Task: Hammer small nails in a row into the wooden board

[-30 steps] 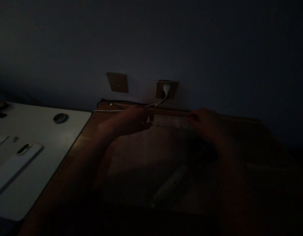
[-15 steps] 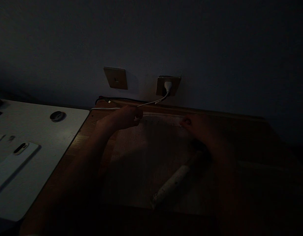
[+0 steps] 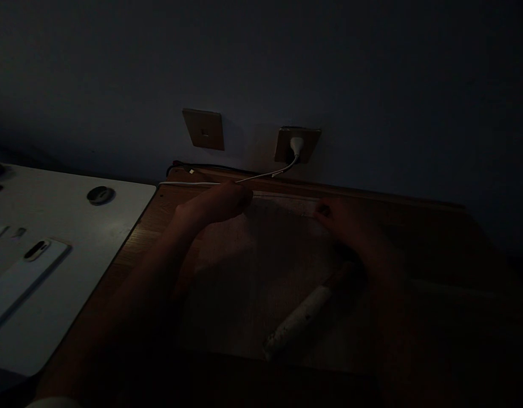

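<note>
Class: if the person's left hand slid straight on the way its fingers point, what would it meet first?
Probably the white cable just beyond the left hand, running along the far edge of the table toward the wall plug; the dim light leaves depth unclear.

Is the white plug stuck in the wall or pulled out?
In. The plug sits in the right-hand socket, and its cord trails down and left from it.

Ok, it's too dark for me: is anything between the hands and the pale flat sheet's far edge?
Nothing visible. The left hand and right hand are at the far edge of the pale flat sheet; the pale cylindrical stick lies nearer the camera.
</note>
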Available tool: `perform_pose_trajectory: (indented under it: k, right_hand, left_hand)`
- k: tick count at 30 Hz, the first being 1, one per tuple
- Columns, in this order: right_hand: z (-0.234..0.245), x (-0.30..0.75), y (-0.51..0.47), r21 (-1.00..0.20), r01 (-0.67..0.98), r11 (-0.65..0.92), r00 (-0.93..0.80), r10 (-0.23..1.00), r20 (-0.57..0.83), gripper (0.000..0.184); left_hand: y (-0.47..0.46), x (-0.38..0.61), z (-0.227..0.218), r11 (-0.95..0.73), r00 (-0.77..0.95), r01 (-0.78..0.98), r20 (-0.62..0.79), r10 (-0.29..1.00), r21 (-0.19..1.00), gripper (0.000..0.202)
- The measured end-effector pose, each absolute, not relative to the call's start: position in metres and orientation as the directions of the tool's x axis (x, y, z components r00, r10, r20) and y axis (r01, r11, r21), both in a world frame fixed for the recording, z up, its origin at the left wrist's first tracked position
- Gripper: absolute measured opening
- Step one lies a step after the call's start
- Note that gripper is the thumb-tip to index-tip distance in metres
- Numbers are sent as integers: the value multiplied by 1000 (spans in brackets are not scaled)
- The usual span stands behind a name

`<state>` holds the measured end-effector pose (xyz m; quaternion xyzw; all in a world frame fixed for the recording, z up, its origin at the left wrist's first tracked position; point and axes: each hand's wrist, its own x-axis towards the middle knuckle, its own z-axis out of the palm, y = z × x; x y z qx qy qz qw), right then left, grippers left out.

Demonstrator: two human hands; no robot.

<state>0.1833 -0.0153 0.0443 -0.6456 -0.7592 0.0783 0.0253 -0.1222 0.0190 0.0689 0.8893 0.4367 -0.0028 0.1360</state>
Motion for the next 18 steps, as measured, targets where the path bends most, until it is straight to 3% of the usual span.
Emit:
perform_pose_trajectory:
  k: [5,14,18]
  right_hand:
    - [48,183,-15,-174,973,149,-165,983,-82,16]
    - [55,179,-14,-301,934,193,-227,970,-85,13]
    - [56,178,-16,-330,927,176,-188,982,-5,11]
  left_hand:
    - [19,-121,70,-557,586,806,-144,797,198,21]
    - [25,-124,63,-605,610,742,85,788,287,10]
    - [26,-123,57,-608,602,726,131,788,322,9]
